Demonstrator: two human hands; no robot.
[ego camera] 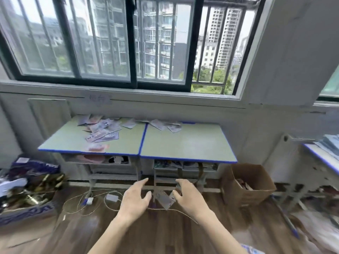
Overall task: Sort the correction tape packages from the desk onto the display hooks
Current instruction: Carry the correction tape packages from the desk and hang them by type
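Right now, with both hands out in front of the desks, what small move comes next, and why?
Probably step toward the desks and reach for the nearest package. The left hand is open and empty. The right hand seems to pinch a package, though blur leaves that unsure. Most of the packages lie toward the back of the desktops, and no display hooks are in view.

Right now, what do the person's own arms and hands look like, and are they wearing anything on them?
Both are bare. The left hand and right hand wear no gloves, and no rings, watch or bracelet show, though the picture is a little blurred. The forearms are uncovered to the bottom edge, with no sleeve in sight. There are no cables, straps or markings on them.
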